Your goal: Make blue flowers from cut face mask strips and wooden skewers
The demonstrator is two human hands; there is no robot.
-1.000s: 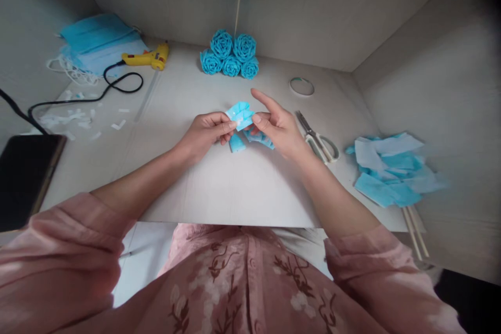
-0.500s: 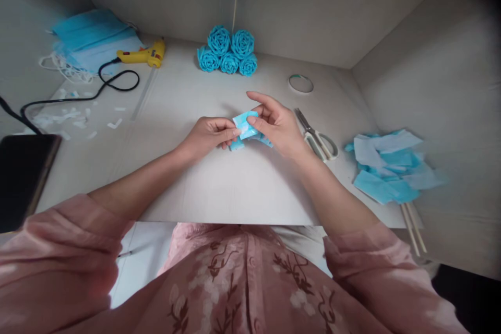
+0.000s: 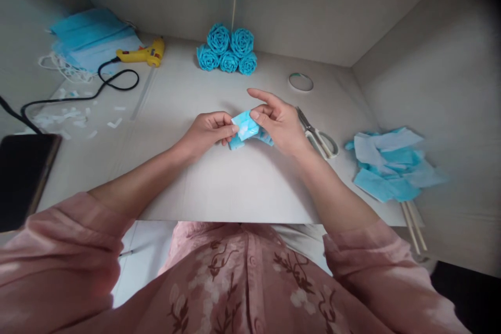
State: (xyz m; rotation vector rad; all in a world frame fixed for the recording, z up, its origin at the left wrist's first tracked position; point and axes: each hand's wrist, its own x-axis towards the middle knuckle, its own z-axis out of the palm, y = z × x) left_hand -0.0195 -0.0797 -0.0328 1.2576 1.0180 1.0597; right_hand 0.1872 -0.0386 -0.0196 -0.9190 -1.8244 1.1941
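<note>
Between my two hands is a small folded piece of blue mask fabric (image 3: pixel 246 124), shiny on its face. My left hand (image 3: pixel 211 129) pinches its left edge between thumb and fingers. At the upper right edge, my right hand (image 3: pixel 277 121) grips it with thumb and curled fingers, the index finger stretched out to the left. More blue pieces (image 3: pixel 236 143) show just under and behind the held one; whether they are joined to it I cannot tell. Scissors (image 3: pixel 318 133) with pale handles lie just right of my right hand.
Several rolled blue fabric roses (image 3: pixel 229 49) are stacked at the back. Back left are a yellow glue gun (image 3: pixel 141 55) with a black cord, face masks (image 3: pixel 92 36) and white scraps (image 3: pixel 72 115). A phone (image 3: pixel 25 177) lies left. Right are a tape ring (image 3: pixel 300 82), blue fabric pieces (image 3: pixel 387 162) and sticks (image 3: pixel 413 227).
The folded fabric tilts slightly more, its right end raised, and my right thumb has shifted a little up along it. Both hands keep their hold.
</note>
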